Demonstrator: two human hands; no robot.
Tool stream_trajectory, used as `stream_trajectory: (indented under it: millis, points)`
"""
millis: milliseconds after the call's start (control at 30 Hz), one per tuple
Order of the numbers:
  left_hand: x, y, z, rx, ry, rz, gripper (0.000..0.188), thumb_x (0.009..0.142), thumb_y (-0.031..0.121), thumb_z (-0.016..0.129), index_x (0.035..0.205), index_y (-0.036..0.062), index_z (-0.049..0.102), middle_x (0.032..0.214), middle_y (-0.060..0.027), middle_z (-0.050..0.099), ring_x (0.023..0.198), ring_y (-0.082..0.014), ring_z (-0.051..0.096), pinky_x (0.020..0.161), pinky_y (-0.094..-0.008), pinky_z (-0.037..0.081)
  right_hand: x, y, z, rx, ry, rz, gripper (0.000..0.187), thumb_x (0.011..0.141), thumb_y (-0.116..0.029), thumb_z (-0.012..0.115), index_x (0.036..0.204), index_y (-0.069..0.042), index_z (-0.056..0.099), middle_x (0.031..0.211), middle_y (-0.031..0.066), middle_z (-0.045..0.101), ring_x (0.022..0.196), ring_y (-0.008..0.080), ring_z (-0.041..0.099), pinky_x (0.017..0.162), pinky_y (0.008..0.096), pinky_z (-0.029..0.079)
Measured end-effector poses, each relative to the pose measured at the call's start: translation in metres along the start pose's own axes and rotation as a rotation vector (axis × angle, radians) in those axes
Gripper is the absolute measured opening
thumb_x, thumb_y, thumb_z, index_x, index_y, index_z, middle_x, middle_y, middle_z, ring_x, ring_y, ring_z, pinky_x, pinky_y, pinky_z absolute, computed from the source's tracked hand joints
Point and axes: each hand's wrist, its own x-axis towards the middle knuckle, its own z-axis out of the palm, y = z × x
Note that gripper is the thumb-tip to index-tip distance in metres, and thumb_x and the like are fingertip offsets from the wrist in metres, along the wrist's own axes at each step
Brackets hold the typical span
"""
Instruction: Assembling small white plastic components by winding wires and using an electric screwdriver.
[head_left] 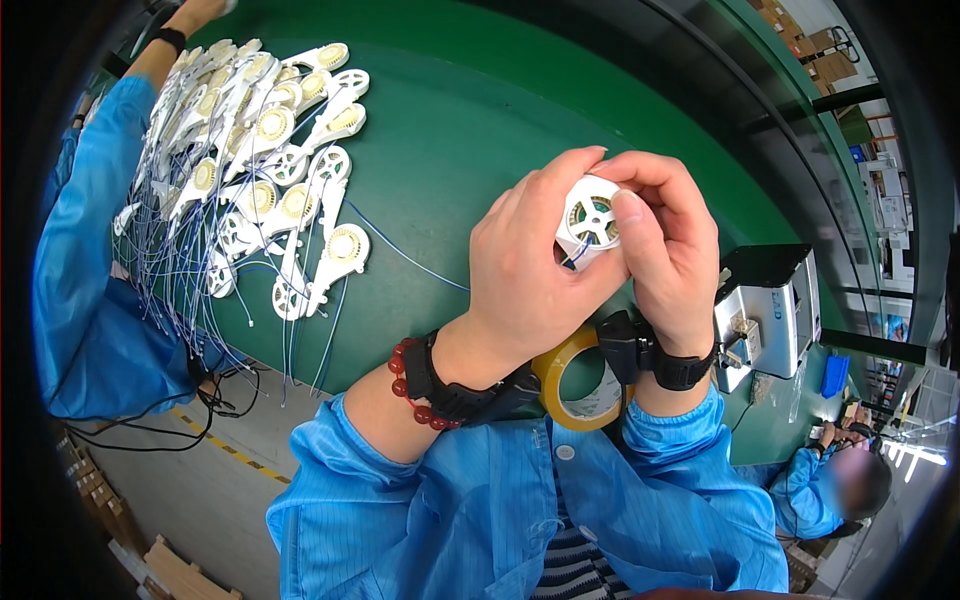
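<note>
A small white blower fan (590, 213) with a round spoked opening is held up over the green table between my two hands. My left hand (535, 255) wraps round its left side, fingers curled behind it. On the other side my right hand (672, 235) grips it, with the thumb resting on the rim of the round face. Short dark wires come out at the fan's lower edge. A thin blue wire (410, 260) runs across the table toward my left hand; its end is hidden there. Between my wrists lies a roll of yellow tape (551, 372).
Many white blower fans (343, 248) with trailing wires are heaped at the left. A co-worker's blue sleeve (85, 230) reaches past them. To the right stand a silver machine (780, 318) and a blue bin (835, 376). Another person (808, 495) sits at the far right.
</note>
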Motion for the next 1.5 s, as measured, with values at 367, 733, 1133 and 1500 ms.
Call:
stream_trajectory:
  millis: [367,733,1133,1500]
  points:
    - [0.0002,-0.0026,0.0002,0.027,0.002,0.01,0.06,0.074,0.013,0.079,0.128,0.005,0.056,0.097,-0.0124,0.066,0.081,-0.0297,0.066,0.069,-0.0377,0.053,0.0014,0.0049,0.001,-0.036,0.02,-0.072,0.019,0.094,-0.005,0.064,0.112,0.002,0.065,0.101,0.0059,0.068,0.085,0.0116,0.062,0.077,0.0252,0.051]
    - [0.001,-0.0028,0.0006,0.043,0.019,0.012,0.058,0.075,0.014,0.08,0.128,0.0063,0.058,0.094,-0.0116,0.065,0.079,-0.0285,0.065,0.067,-0.037,0.052,0.0014,0.0061,0.0015,-0.045,0.024,-0.056,0.019,0.094,-0.005,0.065,0.113,0.002,0.066,0.101,0.0046,0.067,0.083,0.0101,0.059,0.074,0.0243,0.049]
    - [-0.0001,-0.0047,0.0018,0.051,0.019,-0.006,0.057,0.075,0.013,0.079,0.128,0.0058,0.057,0.095,-0.0117,0.066,0.079,-0.0291,0.065,0.067,-0.0377,0.052,0.002,0.0078,0.0019,-0.085,0.037,-0.052,0.019,0.095,-0.006,0.064,0.113,0.0,0.066,0.098,0.005,0.068,0.081,0.0111,0.059,0.074,0.0255,0.05]
    - [-0.0003,-0.0005,0.0014,0.03,0.004,-0.055,0.058,0.076,0.015,0.079,0.128,0.0041,0.056,0.099,-0.0138,0.066,0.083,-0.0313,0.067,0.07,-0.0383,0.054,0.002,0.0043,0.0023,-0.07,0.036,-0.019,0.019,0.095,-0.007,0.064,0.112,0.001,0.066,0.098,0.0049,0.069,0.083,0.0109,0.061,0.075,0.0252,0.051]
